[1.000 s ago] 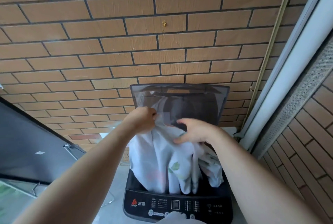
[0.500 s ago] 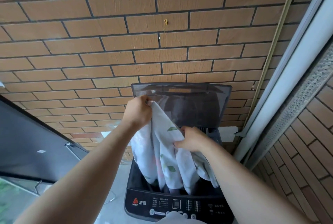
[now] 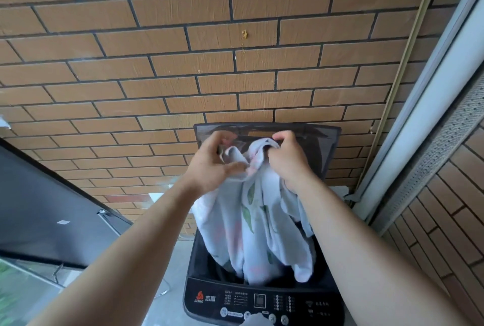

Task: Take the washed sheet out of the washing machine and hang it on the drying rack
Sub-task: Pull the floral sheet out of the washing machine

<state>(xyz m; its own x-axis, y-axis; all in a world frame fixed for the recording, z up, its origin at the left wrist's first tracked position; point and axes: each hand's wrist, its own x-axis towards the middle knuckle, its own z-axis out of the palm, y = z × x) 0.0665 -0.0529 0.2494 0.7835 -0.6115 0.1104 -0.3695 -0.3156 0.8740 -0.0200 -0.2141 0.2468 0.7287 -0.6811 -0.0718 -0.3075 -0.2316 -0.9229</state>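
Noted: left hand [image 3: 212,166] and right hand [image 3: 288,160] each clutch the bunched top of the sheet [image 3: 256,221], raised before the open lid [image 3: 328,142], tail hanging in the washing machine [image 3: 262,299]; risk: the heavy damp tail could snag the rim or slip free and drop back.

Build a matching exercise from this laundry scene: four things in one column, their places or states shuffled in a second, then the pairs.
1. white sheet with green leaf print
2. dark tinted washing-machine lid
3. black control panel
4. tan brick wall

A. raised upright
B. behind the machine
C. nearest the camera, carrying buttons
D. gripped by left hand and right hand

Pairs: 1-D, 2-A, 3-C, 4-B.
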